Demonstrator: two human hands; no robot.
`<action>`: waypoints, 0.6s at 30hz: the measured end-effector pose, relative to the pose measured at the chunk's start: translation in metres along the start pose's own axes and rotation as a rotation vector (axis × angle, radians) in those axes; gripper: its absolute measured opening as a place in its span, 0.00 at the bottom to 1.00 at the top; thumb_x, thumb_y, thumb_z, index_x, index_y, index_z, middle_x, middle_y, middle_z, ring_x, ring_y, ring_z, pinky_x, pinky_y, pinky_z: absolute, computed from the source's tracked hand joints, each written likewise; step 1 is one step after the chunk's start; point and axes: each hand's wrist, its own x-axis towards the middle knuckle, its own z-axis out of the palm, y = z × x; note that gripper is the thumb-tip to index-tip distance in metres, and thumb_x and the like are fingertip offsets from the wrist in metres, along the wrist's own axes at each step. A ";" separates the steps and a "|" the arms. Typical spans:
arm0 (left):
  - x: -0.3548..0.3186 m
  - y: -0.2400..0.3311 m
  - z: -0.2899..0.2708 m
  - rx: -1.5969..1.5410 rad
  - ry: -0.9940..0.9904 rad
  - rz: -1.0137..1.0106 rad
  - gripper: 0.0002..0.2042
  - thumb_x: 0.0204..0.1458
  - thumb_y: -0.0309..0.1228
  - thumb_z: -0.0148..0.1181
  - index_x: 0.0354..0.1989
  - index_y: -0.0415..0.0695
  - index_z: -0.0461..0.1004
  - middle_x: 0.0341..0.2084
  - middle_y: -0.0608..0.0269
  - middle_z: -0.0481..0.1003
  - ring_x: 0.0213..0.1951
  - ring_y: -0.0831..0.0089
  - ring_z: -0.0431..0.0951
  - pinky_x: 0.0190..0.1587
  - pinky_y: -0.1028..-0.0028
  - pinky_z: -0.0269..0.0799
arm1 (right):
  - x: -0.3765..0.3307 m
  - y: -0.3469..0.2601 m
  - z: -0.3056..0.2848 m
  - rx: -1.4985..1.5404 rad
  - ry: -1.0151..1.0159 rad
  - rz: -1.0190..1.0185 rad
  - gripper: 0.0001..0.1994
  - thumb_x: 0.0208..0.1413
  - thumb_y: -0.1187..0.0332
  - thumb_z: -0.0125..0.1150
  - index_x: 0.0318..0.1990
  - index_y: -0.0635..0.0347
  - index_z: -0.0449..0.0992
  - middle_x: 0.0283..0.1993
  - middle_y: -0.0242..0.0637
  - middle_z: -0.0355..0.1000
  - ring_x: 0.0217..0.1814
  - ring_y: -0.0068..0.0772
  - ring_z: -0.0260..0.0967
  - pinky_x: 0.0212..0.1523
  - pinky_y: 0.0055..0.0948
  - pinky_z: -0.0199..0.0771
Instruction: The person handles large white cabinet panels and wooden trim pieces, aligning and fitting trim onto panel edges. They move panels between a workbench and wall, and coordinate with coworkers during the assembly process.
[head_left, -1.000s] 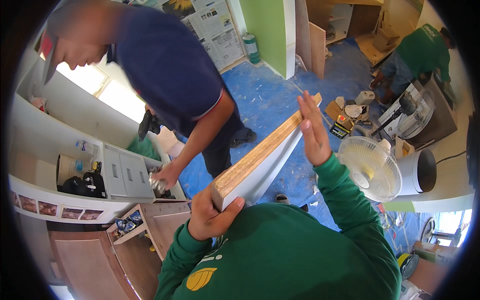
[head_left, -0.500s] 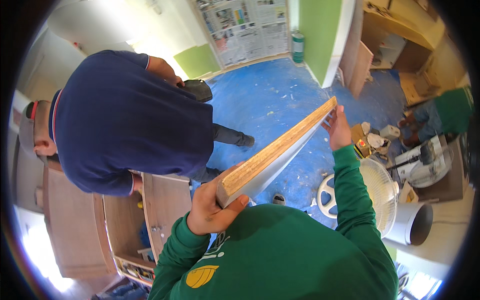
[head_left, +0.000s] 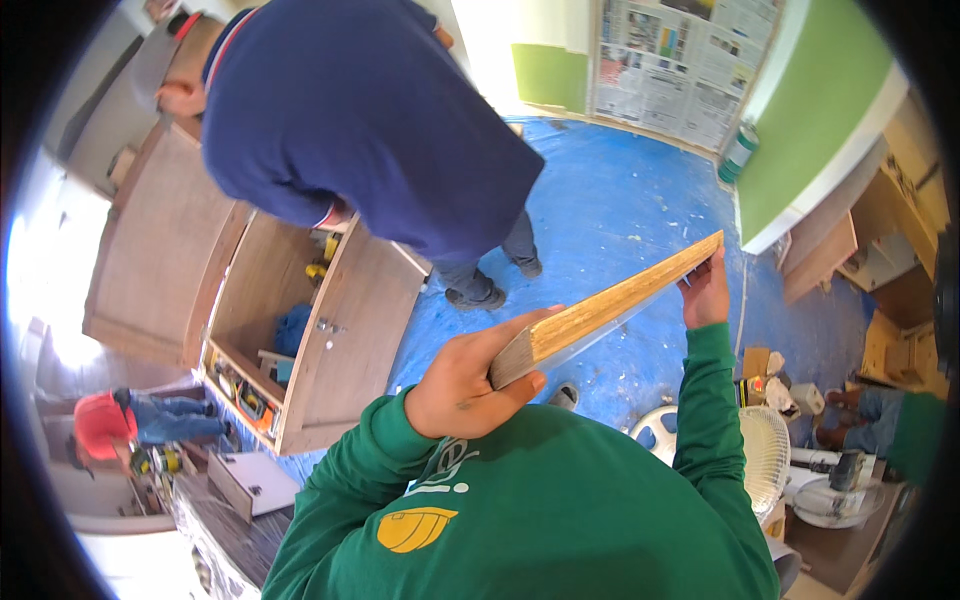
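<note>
A long wooden board is held edge-up across the front of my green-sleeved body, slanting up to the right. Its upper edge is raw yellowish wood, and a pale face shows below. My left hand grips the near end, fingers on the far side and thumb along the near side. My right hand holds the far end, fingers bent against it. The board's underside and part of the right fingers are hidden.
A person in a navy shirt stands close at left beside an open wooden cabinet with tools inside. Blue sheeting covers the floor. A white fan stands at right. Another person in red bends at lower left.
My view has turned left, so the room has shifted right and more of the cabinet shows. Both hands still hold the board. The person in navy has straightened somewhat, and the dark object they held is out of sight.
</note>
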 end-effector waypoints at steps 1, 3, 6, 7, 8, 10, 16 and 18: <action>-0.009 -0.001 -0.003 -0.022 0.027 0.002 0.30 0.55 0.21 0.62 0.69 0.42 0.66 0.36 0.54 0.80 0.33 0.71 0.79 0.38 0.72 0.73 | -0.001 0.007 0.007 -0.007 -0.018 0.014 0.27 0.68 0.40 0.48 0.62 0.49 0.69 0.57 0.30 0.71 0.60 0.33 0.67 0.60 0.45 0.65; -0.030 -0.004 -0.013 -0.050 0.060 -0.008 0.30 0.55 0.22 0.62 0.69 0.42 0.66 0.35 0.54 0.80 0.33 0.69 0.79 0.38 0.71 0.74 | -0.004 0.021 0.023 -0.007 -0.049 0.022 0.28 0.68 0.40 0.48 0.64 0.49 0.68 0.59 0.31 0.70 0.61 0.33 0.66 0.61 0.46 0.66; -0.075 -0.006 -0.036 -0.044 0.100 -0.041 0.28 0.56 0.26 0.64 0.67 0.41 0.67 0.35 0.53 0.80 0.34 0.67 0.81 0.40 0.69 0.75 | -0.022 0.041 0.048 -0.024 -0.105 0.024 0.29 0.69 0.41 0.48 0.68 0.49 0.64 0.63 0.32 0.68 0.63 0.34 0.65 0.62 0.46 0.66; -0.093 -0.007 -0.046 -0.030 0.123 -0.051 0.28 0.57 0.28 0.65 0.66 0.41 0.67 0.35 0.53 0.80 0.35 0.67 0.81 0.40 0.68 0.75 | -0.030 0.045 0.057 -0.006 -0.168 0.031 0.30 0.69 0.42 0.48 0.70 0.49 0.63 0.65 0.32 0.68 0.64 0.35 0.65 0.65 0.45 0.64; -0.115 -0.008 -0.053 -0.019 0.147 -0.062 0.27 0.57 0.30 0.66 0.65 0.41 0.68 0.35 0.53 0.80 0.35 0.66 0.81 0.41 0.68 0.76 | -0.042 0.049 0.064 0.009 -0.187 0.021 0.31 0.69 0.42 0.48 0.71 0.50 0.61 0.67 0.33 0.67 0.66 0.35 0.65 0.68 0.44 0.62; -0.170 -0.016 -0.071 -0.001 0.274 -0.059 0.26 0.57 0.34 0.67 0.63 0.41 0.70 0.34 0.54 0.80 0.36 0.65 0.82 0.42 0.67 0.76 | -0.071 0.057 0.077 0.046 -0.357 -0.055 0.32 0.69 0.43 0.48 0.73 0.51 0.58 0.69 0.33 0.65 0.67 0.36 0.65 0.70 0.44 0.60; -0.328 -0.076 -0.131 0.009 0.813 -0.163 0.25 0.50 0.48 0.75 0.44 0.38 0.79 0.32 0.61 0.81 0.34 0.75 0.79 0.41 0.73 0.76 | -0.185 0.087 0.137 -0.130 -0.482 0.031 0.26 0.69 0.49 0.54 0.63 0.60 0.68 0.60 0.36 0.72 0.61 0.33 0.69 0.64 0.35 0.67; -0.369 -0.099 -0.148 -0.104 1.071 -0.142 0.28 0.47 0.53 0.76 0.40 0.37 0.80 0.31 0.65 0.81 0.34 0.78 0.78 0.40 0.73 0.75 | -0.229 0.091 0.162 -0.343 -0.668 -0.065 0.25 0.63 0.52 0.64 0.57 0.62 0.72 0.53 0.36 0.75 0.56 0.31 0.72 0.59 0.33 0.70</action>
